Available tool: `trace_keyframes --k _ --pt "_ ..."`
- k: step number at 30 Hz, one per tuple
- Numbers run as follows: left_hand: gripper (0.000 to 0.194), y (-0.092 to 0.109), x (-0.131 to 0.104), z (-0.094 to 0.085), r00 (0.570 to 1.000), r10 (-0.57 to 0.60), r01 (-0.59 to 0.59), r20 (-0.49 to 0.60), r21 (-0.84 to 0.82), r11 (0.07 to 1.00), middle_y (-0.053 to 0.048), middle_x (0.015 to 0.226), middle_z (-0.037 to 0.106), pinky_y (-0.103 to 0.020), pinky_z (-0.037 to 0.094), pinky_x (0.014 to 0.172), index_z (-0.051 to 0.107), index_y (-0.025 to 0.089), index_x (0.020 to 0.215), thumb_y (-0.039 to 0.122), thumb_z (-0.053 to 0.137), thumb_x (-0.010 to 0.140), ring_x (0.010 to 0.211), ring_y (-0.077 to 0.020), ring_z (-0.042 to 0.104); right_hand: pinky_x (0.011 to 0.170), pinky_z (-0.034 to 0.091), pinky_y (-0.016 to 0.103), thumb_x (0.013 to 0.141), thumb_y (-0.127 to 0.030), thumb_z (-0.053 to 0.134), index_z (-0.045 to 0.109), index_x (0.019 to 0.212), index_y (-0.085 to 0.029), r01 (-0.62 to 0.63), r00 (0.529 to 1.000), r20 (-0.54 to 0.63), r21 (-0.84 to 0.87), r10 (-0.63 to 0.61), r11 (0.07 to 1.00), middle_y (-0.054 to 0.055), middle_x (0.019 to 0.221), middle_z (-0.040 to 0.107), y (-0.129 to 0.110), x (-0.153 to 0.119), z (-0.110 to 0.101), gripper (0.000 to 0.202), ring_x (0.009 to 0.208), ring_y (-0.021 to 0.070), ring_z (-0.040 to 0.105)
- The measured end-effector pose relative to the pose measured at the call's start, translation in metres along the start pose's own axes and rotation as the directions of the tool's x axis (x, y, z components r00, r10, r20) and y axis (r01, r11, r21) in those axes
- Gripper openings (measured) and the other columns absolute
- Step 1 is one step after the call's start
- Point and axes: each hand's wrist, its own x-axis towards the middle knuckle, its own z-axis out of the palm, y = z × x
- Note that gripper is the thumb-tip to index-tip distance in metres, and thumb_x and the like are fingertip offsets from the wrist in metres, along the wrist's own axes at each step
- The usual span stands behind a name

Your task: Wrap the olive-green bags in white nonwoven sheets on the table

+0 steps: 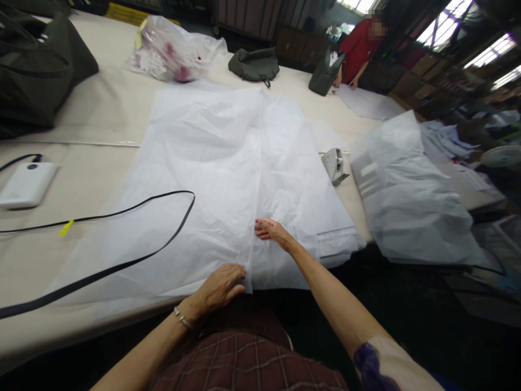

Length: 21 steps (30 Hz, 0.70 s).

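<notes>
Thin white translucent sheets (203, 163) lie spread over the table, with a fold or edge running front to back near the middle. My left hand (223, 283) rests on the sheet by the table's front edge, left of that fold, fingers stretched out and holding nothing. Farther in, just right of the fold, my right hand (268, 230) touches the sheet with its fingers extended and nothing gripped. A stack of white sheets (336, 239) shows its edges at the right. Across the left part of the sheet curves a black strap (163, 247).
On the table (101, 117) are a dark bag (40, 70), a plastic bag (175, 51), two smaller dark green bags (256, 64) (325, 73), a white power bank (27, 184) and a tape dispenser (335, 165). White plastic (411, 201) covers something right. A person in red (358, 46) stands behind.
</notes>
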Motion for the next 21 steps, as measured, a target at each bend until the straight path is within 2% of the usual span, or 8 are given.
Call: trace_keyframes --k 2,5,10,15,19,21 --pt "0.023 -0.002 0.005 0.002 0.995 -0.096 0.096 -0.029 0.024 0.995 -0.009 0.118 0.063 -0.036 0.048 0.097 0.053 0.019 0.116 0.027 0.046 0.096 0.108 -0.0204 0.059 0.064 0.054 0.023 0.083 -0.049 0.069 0.067 0.106 -0.019 -0.005 1.0 -0.027 -0.027 0.005 1.0 0.007 0.099 0.07 -0.005 -0.001 0.005 0.038 0.079 0.0162 0.067" --pt "0.03 -0.008 0.016 0.009 0.983 -0.181 0.184 -0.031 0.143 0.972 -0.009 0.115 0.062 -0.037 0.052 0.089 0.051 0.02 0.121 0.018 0.049 0.091 0.102 -0.0224 0.06 0.053 0.051 0.023 0.077 -0.049 0.073 0.064 0.106 -0.017 -0.023 0.996 -0.092 -0.07 0.016 0.997 0.007 0.09 0.069 -0.015 0.006 0.013 0.044 0.07 0.0172 0.066" --pt "0.051 -0.017 0.026 0.018 0.961 -0.274 0.258 0.025 0.272 0.927 -0.007 0.115 0.061 -0.038 0.053 0.087 0.048 0.024 0.13 0.009 0.054 0.081 0.099 -0.0235 0.06 0.051 0.052 0.023 0.077 -0.046 0.073 0.06 0.099 -0.016 0.013 0.976 -0.215 -0.057 -0.025 0.998 0.006 0.088 0.065 -0.042 0.039 0.019 0.04 0.072 0.017 0.064" --pt "0.058 -0.029 0.017 0.028 0.973 -0.224 0.229 -0.048 0.231 0.946 -0.006 0.12 0.061 -0.032 0.051 0.093 0.05 0.028 0.127 0.006 0.056 0.075 0.105 -0.0216 0.061 0.054 0.054 0.024 0.076 -0.037 0.075 0.056 0.109 -0.017 0.046 0.959 -0.282 0.033 -0.035 0.998 0.005 0.093 0.064 -0.073 0.086 0.019 0.043 0.068 0.0133 0.062" --pt "0.063 -0.042 0.013 0.039 0.976 -0.178 0.203 -0.13 0.218 0.955 -0.004 0.117 0.063 -0.023 0.051 0.089 0.05 0.031 0.125 0.004 0.057 0.069 0.099 -0.0175 0.063 0.044 0.047 0.021 0.074 -0.031 0.075 0.06 0.099 -0.015 0.02 0.953 -0.302 0.045 -0.005 0.999 0.002 0.075 0.063 -0.091 0.118 0.016 0.033 0.052 0.0105 0.056" --pt "0.065 -0.046 0.013 0.044 0.972 -0.178 0.21 -0.153 0.227 0.951 -0.002 0.111 0.065 -0.021 0.051 0.084 0.052 0.031 0.121 0.002 0.057 0.063 0.093 -0.0162 0.064 0.042 0.044 0.019 0.074 -0.028 0.075 0.062 0.093 -0.014 0.024 0.949 -0.316 0.035 -0.012 0.999 0.001 0.072 0.062 -0.096 0.131 0.013 0.028 0.05 0.0097 0.055"
